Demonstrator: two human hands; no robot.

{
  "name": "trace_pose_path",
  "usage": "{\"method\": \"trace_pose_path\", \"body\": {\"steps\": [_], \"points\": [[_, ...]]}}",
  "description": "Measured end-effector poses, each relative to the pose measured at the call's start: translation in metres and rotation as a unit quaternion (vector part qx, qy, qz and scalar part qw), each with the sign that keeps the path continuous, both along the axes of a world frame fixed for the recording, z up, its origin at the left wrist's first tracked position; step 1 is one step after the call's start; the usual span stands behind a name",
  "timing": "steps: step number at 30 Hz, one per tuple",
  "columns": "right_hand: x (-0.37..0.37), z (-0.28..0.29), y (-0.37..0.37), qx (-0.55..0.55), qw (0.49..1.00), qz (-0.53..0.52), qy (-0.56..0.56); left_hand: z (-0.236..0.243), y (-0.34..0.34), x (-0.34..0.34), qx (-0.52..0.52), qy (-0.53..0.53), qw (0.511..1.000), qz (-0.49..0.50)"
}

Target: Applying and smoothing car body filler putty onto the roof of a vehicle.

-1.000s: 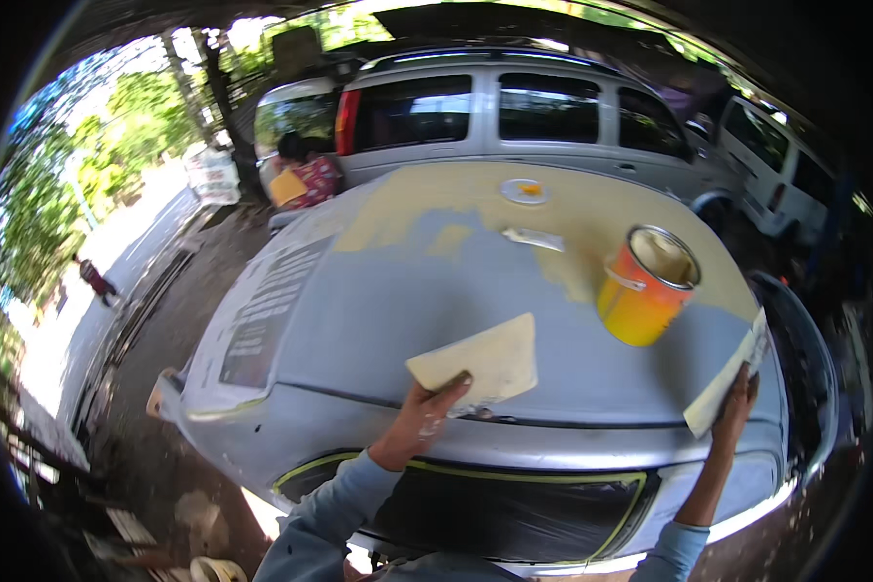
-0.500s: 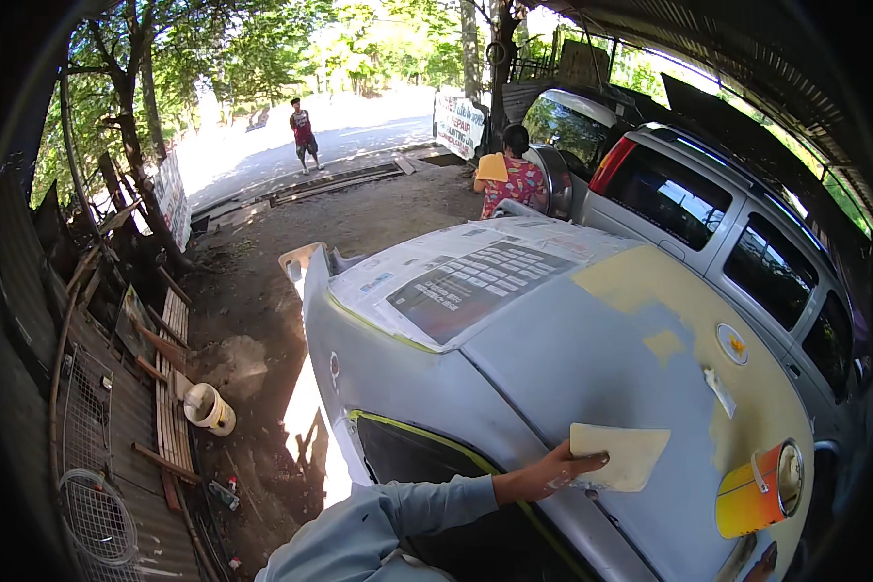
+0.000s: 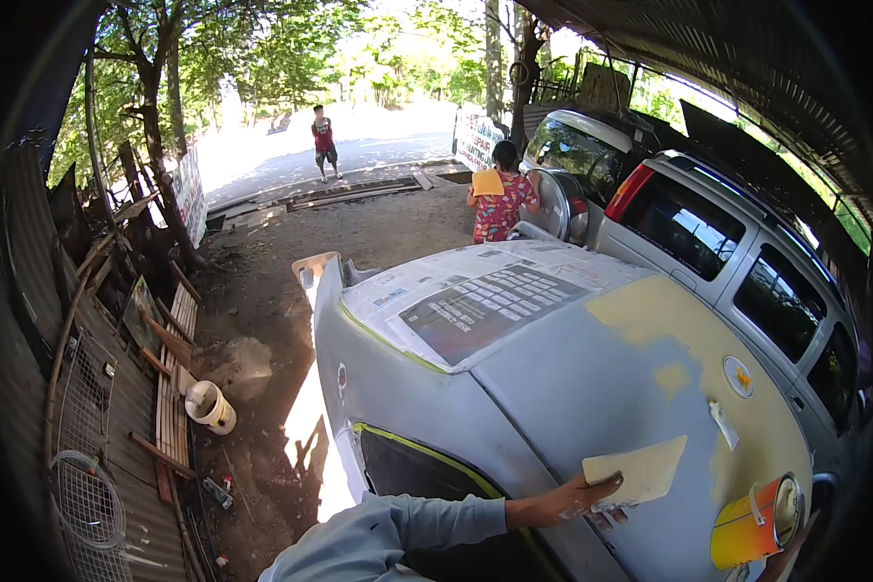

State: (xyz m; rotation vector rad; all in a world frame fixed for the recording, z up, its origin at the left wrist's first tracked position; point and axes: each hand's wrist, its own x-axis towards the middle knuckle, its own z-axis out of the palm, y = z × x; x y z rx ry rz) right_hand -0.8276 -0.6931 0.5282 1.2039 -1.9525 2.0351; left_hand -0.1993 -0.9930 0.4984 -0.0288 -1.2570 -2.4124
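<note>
From the lower edge, my left arm in a blue-grey sleeve reaches over the car roof. My left hand (image 3: pixel 574 501) is closed on a flat, cream-coloured board (image 3: pixel 638 470), thumb on top and fingers beneath. The board is held just above the grey roof (image 3: pixel 572 398). At the lower right, a yellow and orange can (image 3: pixel 747 529) with a wire handle appears tilted. My right hand (image 3: pixel 781 563) is beside it, mostly cut off, and its grip does not show. Farther up the roof lie a round white lid (image 3: pixel 738 376) with a yellow dab and a white tube (image 3: pixel 723 425).
Newspaper (image 3: pixel 495 306) masks the windshield, and green tape edges the side window. A silver vehicle (image 3: pixel 689 218) stands close on the right. A person in a patterned shirt (image 3: pixel 502 209) is by it; another person (image 3: pixel 324 145) stands near the road. A white bucket (image 3: pixel 210 407) sits left.
My left hand and the board have moved slightly right and down. More of my right hand shows beside the can. The view has tilted a little, and the person near the road has turned.
</note>
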Motion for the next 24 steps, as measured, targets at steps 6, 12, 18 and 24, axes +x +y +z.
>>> {"method": "trace_pose_path", "body": {"steps": [6,12,18,24], "points": [[0.039,0.02,-0.002,-0.008,0.991,0.023,-0.134,0.001,0.008,0.002,0.018,0.007,1.0,-0.006],[0.047,0.02,-0.007,-0.037,0.983,0.012,-0.178,-0.002,0.007,0.001,0.021,0.019,0.999,-0.014],[0.041,0.009,0.0,-0.075,0.975,0.014,-0.207,0.006,0.009,-0.015,-0.018,0.019,0.999,-0.02],[0.07,0.015,0.006,-0.131,0.958,0.007,-0.254,0.0,0.018,-0.036,-0.012,0.0,0.999,-0.044]]}}
